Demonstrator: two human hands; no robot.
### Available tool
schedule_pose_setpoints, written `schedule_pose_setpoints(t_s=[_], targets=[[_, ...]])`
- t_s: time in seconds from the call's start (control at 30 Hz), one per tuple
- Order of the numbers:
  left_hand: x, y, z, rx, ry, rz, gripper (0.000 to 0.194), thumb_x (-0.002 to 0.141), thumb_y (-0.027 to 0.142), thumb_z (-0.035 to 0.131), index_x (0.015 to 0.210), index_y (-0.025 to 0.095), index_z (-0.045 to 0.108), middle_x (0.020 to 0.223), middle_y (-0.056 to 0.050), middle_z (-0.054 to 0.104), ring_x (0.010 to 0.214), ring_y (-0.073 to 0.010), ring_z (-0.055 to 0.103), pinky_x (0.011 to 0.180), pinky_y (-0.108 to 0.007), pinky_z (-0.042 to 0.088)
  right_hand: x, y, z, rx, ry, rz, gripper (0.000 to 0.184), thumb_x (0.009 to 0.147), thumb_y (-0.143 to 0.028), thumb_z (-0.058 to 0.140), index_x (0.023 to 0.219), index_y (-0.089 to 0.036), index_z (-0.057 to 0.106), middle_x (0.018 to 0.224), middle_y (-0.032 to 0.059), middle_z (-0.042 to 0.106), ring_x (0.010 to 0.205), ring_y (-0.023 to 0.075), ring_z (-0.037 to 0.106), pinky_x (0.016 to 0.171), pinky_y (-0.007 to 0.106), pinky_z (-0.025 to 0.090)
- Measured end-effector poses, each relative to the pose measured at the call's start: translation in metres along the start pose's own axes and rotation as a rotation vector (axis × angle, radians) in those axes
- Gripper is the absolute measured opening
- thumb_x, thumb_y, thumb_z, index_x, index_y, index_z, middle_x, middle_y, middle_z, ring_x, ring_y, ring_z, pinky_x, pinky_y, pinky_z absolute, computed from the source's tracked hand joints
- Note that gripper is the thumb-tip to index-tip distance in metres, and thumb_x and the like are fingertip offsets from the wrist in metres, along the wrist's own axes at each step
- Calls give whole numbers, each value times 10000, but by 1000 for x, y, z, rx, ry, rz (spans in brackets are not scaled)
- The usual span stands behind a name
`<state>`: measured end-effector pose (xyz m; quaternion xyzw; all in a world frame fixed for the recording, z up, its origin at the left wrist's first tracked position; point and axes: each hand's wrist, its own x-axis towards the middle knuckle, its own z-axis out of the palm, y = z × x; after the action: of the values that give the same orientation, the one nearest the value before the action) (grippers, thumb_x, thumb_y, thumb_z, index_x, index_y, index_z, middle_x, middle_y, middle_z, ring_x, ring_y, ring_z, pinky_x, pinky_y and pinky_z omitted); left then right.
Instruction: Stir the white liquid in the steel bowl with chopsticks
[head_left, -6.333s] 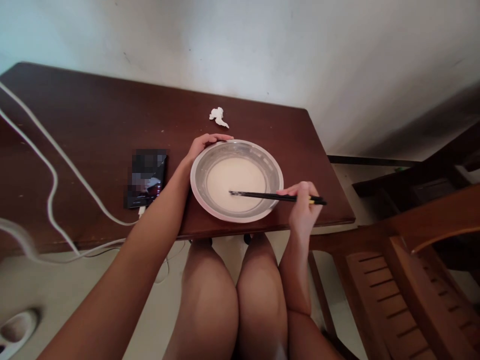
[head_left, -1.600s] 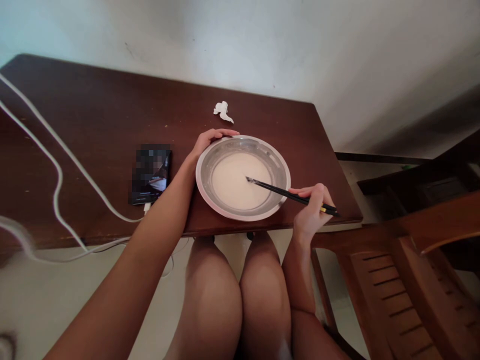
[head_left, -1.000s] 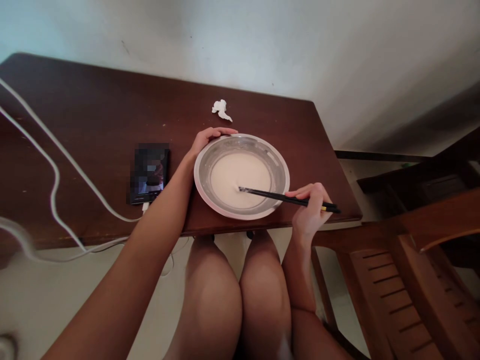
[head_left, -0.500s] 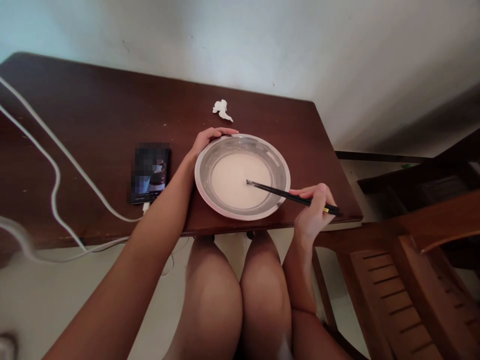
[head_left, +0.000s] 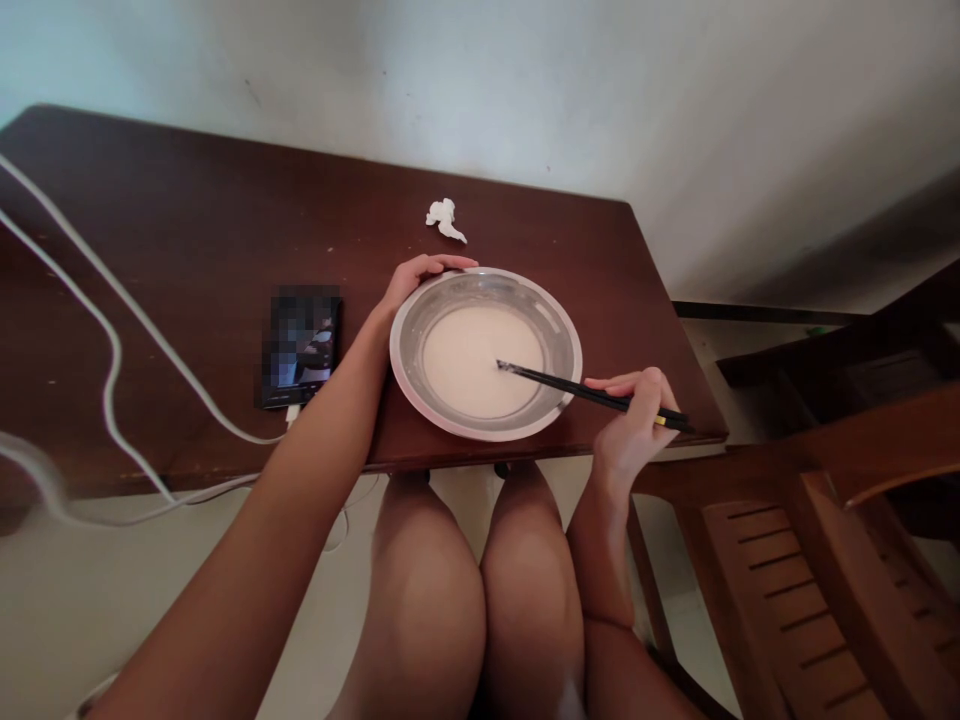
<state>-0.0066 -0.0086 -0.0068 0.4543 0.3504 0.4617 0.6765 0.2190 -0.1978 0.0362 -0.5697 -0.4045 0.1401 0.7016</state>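
A shallow metal bowl (head_left: 553, 318) of white liquid sits near the front edge of a dark wooden table (head_left: 187, 250). My left hand (head_left: 416, 276) is curled over the bowl's far-left rim and grips it. My right hand (head_left: 634, 420) is closed on a pair of black chopsticks (head_left: 577, 390) at the bowl's right side. Their tips dip into the white liquid near its middle.
A phone (head_left: 300, 345) lies left of the bowl, with white cables (head_left: 112, 370) trailing across the table's left part. A crumpled white tissue (head_left: 445, 219) lies behind the bowl. A wooden chair (head_left: 825, 560) stands at the right, and my knees are under the table's edge.
The chopstick tips have swung around inside the white liquid, from front-centre a second ago to right of centre now. My left hand stays on the rim.
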Motion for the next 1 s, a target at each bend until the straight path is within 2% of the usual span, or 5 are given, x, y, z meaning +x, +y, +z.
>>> schedule_pose_setpoints(t_s=[0.23, 0.47, 0.7, 0.9, 1.0], targets=[[-3, 4, 4, -14, 14, -13, 364, 768, 296, 505, 963, 128, 762, 1028, -98, 767, 1050, -272, 686, 1013, -399, 497, -3, 13, 10, -105, -294, 29, 342, 923, -456, 556, 677, -222, 591, 729, -2, 746, 733, 170, 697, 832, 375, 522], [-2, 4, 5, -58, 17, -16, 366, 724, 235, 484, 909, 109, 774, 979, -94, 773, 1012, -262, 684, 993, -400, 504, 0, 4, 0, -43, -20, -38, 411, 967, -368, 486, 584, -221, 521, 578, -35, 630, 599, 155, 664, 711, 333, 506], [0, 3, 2, -51, -1, -23, 371, 728, 255, 495, 923, 117, 778, 1003, -104, 776, 1056, -282, 677, 1020, -409, 491, -3, 12, 8, -90, -290, 4, 359, 934, -438, 549, 659, -212, 596, 716, 4, 748, 720, 173, 699, 804, 366, 521], [-2, 2, 2, -65, -17, -21, 381, 719, 266, 507, 934, 125, 789, 980, -95, 777, 982, -271, 690, 999, -410, 498, 0, 5, 0, -84, -21, -61, 421, 961, -401, 487, 582, -222, 526, 585, -26, 639, 616, 162, 669, 722, 344, 517], [-2, 2, 2, -67, -19, -13, 375, 722, 270, 514, 931, 131, 792, 976, -93, 779, 987, -274, 689, 999, -412, 495, -2, -1, 0, 2, -55, -26, 438, 964, -356, 468, 549, -223, 506, 535, -35, 581, 537, 148, 639, 627, 314, 501]])
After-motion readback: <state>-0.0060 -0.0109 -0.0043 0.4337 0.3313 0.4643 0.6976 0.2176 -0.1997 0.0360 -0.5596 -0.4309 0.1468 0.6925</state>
